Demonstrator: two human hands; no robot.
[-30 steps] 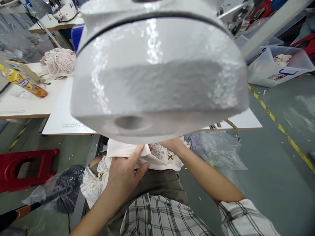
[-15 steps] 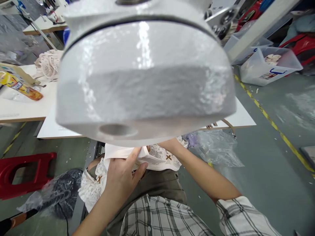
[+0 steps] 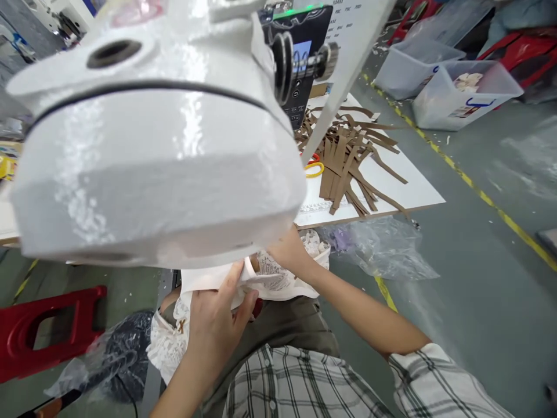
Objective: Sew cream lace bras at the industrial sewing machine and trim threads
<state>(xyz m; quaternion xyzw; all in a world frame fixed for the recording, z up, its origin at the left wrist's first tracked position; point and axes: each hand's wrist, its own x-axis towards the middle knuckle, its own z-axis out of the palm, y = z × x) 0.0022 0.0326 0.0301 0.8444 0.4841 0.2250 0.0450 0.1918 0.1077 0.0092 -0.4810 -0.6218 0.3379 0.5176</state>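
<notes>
A white lace garment [image 3: 278,284] with a smooth cream band lies over my lap, under the big white sewing machine head [image 3: 165,174]. My left hand [image 3: 221,307] pinches the cream band between thumb and fingers. On the garment's right part rests my right hand [image 3: 289,249]; the machine head covers its fingertips, so what they do is hidden. A small brown bow [image 3: 181,326] shows on the lace at the left. The needle area is out of sight behind the machine head.
Brown fabric strips [image 3: 343,162] and yellow-handled scissors [image 3: 315,169] lie on the white table [image 3: 418,200]. A control panel [image 3: 300,64] stands behind the machine. At left is a red stool [image 3: 82,307]; clear plastic bins [image 3: 465,110] stand far right.
The view has shifted, so the machine head sits further left and the brown strips, scissors and control panel now show. My left hand still grips the band; my right hand stays on the garment.
</notes>
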